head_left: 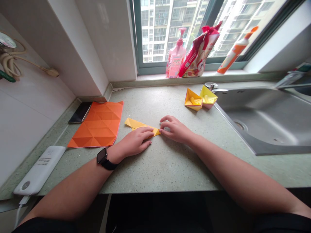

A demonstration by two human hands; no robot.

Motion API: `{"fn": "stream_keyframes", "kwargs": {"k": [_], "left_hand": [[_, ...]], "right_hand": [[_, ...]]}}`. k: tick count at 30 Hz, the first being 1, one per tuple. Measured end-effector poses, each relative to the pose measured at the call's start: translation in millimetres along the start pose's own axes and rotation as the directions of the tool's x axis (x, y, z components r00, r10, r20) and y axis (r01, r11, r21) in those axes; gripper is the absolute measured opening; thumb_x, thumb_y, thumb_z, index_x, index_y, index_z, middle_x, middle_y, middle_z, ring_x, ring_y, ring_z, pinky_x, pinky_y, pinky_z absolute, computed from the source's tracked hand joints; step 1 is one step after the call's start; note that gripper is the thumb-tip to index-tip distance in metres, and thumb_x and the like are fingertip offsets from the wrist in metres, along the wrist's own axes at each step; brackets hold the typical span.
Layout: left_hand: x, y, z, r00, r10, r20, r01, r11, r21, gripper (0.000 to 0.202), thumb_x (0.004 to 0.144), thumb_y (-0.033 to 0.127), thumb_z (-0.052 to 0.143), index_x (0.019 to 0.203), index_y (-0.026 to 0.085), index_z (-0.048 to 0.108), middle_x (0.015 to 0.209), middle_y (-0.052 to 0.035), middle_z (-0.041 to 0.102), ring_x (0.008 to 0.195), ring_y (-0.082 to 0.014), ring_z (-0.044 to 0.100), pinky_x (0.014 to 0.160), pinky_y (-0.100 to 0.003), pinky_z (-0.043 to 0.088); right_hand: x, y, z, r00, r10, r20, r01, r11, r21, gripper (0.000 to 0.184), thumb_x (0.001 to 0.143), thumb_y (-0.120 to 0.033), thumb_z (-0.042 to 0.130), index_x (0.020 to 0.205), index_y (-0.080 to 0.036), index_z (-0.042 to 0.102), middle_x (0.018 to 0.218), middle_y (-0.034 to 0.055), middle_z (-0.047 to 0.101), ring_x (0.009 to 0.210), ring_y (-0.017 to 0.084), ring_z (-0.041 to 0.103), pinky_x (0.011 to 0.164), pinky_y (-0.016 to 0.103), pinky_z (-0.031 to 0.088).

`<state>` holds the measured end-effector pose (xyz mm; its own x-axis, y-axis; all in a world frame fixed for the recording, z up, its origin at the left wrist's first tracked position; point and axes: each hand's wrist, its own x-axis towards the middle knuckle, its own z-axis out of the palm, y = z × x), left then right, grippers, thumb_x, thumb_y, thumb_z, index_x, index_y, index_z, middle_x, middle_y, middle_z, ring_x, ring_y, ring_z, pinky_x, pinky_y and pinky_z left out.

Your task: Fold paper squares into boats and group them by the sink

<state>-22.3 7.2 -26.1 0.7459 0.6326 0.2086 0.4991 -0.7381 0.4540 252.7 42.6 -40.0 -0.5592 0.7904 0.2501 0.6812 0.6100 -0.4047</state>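
Note:
A strip of yellow origami paper (137,124), folded narrow with pointed ends, lies on the counter in front of me. My left hand (134,141) rests flat across its middle and right part, fingers stretched out over the paper and hiding some of it. At the strip's right tip, my right hand (176,129) has its thumb and index finger closed on the corner, with the other fingers curled above. Further back on the right stand two folded paper boats, one orange-yellow (193,99) and one lighter yellow (208,97), side by side and touching.
Creased orange paper sheets (98,124) lie left, by a dark phone (80,113) and white power bank (40,170). A steel sink (267,119) is at right. On the windowsill stand a pink pump bottle (175,60), red bag (200,53) and orange-white bottle (234,53).

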Motion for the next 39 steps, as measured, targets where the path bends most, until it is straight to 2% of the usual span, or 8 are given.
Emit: {"fn": "stream_keyframes", "kwargs": {"k": [5,13,19,29,34,39], "left_hand": [[0,3,0.0,1.0,0.006,-0.016,-0.006,1.0,-0.024,0.041,0.108,0.019,0.061,0.147,0.026,0.066,0.152,-0.0097,0.066,0.142,-0.027,0.061,0.124,-0.048,0.051],[0,5,-1.5,1.0,0.006,-0.004,-0.006,1.0,0.008,0.031,0.111,0.022,0.056,0.138,0.024,0.072,0.148,-0.0121,0.065,0.139,-0.0279,0.062,0.123,-0.049,0.052],[0,2,1.4,1.0,0.02,-0.007,-0.02,1.0,-0.005,0.026,0.111,0.022,0.057,0.131,0.024,0.074,0.146,-0.0115,0.066,0.136,-0.0273,0.063,0.12,-0.048,0.054],[2,6,-1.4,1.0,0.015,-0.009,-0.015,1.0,-0.009,0.023,0.112,0.023,0.056,0.127,0.022,0.073,0.143,-0.011,0.067,0.135,-0.0269,0.064,0.119,-0.047,0.055],[1,4,-0.6,1.0,0.011,-0.008,-0.011,1.0,0.004,0.023,0.112,0.024,0.054,0.126,0.024,0.073,0.145,-0.0111,0.066,0.137,-0.0275,0.063,0.12,-0.049,0.054],[0,5,-1.7,1.0,-0.003,0.0,0.003,1.0,0.006,0.021,0.111,0.022,0.057,0.122,0.023,0.074,0.147,-0.0121,0.065,0.136,-0.0276,0.064,0.12,-0.05,0.054]], "right_hand": [[2,0,4,0.999,0.034,-0.009,-0.034,0.999,0.024,0.011,0.1,-0.028,0.074,0.09,-0.024,0.074,0.125,0.0111,0.072,0.12,0.028,0.068,0.11,0.049,0.054],[1,4,8,0.999,0.04,-0.032,-0.039,0.999,0.036,0.006,0.095,-0.028,0.079,0.096,-0.025,0.073,0.131,0.0105,0.07,0.128,0.029,0.065,0.116,0.051,0.051],[0,2,19,0.995,0.091,-0.038,-0.089,0.995,0.032,0.03,0.095,-0.037,0.081,0.122,-0.028,0.072,0.144,0.0124,0.064,0.14,0.032,0.059,0.123,0.055,0.047],[2,-4,32,0.978,0.206,0.002,-0.206,0.977,-0.059,0.052,0.093,-0.054,0.081,0.135,-0.027,0.067,0.164,0.0166,0.052,0.16,0.042,0.04,0.132,0.066,0.032],[2,8,29,0.974,0.225,0.017,-0.223,0.973,-0.066,0.059,0.091,-0.056,0.084,0.139,-0.027,0.065,0.171,0.0178,0.047,0.163,0.045,0.036,0.132,0.07,0.031],[2,30,18,0.965,0.262,0.024,-0.261,0.963,-0.062,0.06,0.087,-0.055,0.087,0.137,-0.028,0.067,0.168,0.0181,0.05,0.161,0.047,0.039,0.128,0.072,0.035]]}}
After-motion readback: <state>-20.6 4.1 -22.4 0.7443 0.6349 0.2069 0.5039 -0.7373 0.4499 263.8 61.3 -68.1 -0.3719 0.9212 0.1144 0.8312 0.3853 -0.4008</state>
